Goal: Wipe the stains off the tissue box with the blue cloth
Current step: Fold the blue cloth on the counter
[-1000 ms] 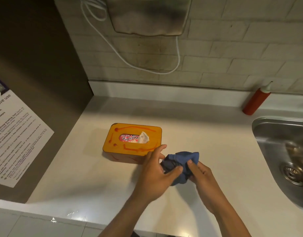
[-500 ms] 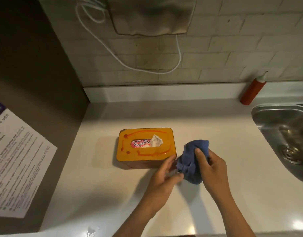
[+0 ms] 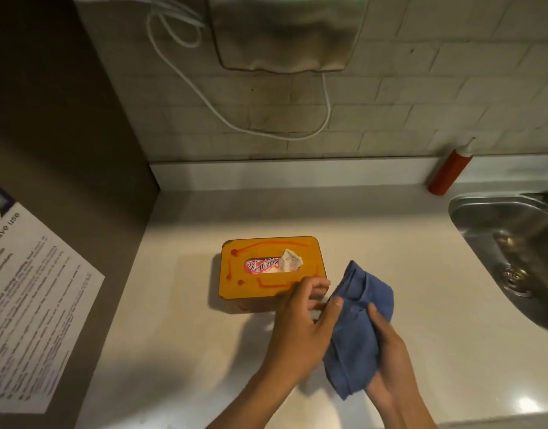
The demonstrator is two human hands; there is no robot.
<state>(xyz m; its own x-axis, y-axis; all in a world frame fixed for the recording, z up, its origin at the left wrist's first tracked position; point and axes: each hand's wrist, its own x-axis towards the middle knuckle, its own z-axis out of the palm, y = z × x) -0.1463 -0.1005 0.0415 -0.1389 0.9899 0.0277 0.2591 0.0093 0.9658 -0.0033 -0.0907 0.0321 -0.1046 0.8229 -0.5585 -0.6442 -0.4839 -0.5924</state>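
Box: orange rectangular tissue box [image 3: 271, 267] with red stains, mid-desk [image 3: 179, 329], just left of hands.
Cloth: crumpled blue cloth [image 3: 358, 329], gripped by right hand [image 3: 387, 351], left hand [image 3: 303, 323] pinching its edge.

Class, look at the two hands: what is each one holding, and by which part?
Both hold the blue cloth: the right hand grips its bunched lower right side, the left hand pinches its left edge.

- Your blue cloth [image 3: 361, 332], lower right of centre, looks soft, matt, napped.
- The tissue box [image 3: 266, 286] lid before you is smooth orange, faintly glossy.
- Your sink [image 3: 483, 218], right edge, is brushed shiny metal.
- The counter [image 3: 173, 335] is pale, smooth, slightly reflective.
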